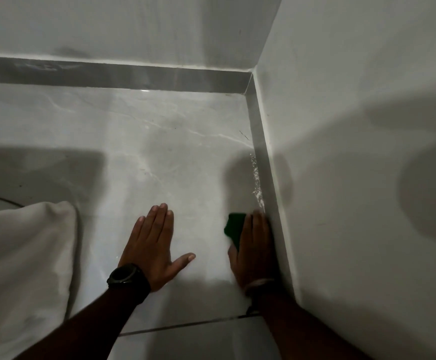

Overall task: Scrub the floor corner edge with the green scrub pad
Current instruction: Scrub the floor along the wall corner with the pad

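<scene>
A green scrub pad lies flat on the grey marble floor, pressed under my right hand, right against the skirting of the right wall. Only the pad's left part shows; the rest is hidden beneath my fingers. A trail of white foam runs along the floor edge just beyond the pad, toward the far corner. My left hand rests palm down on the floor, fingers spread, holding nothing, a black watch on its wrist.
A white cloth lies bunched at the left on the floor. White walls meet at the far right corner, with a grey skirting strip along the back wall. A grout line crosses the floor near me.
</scene>
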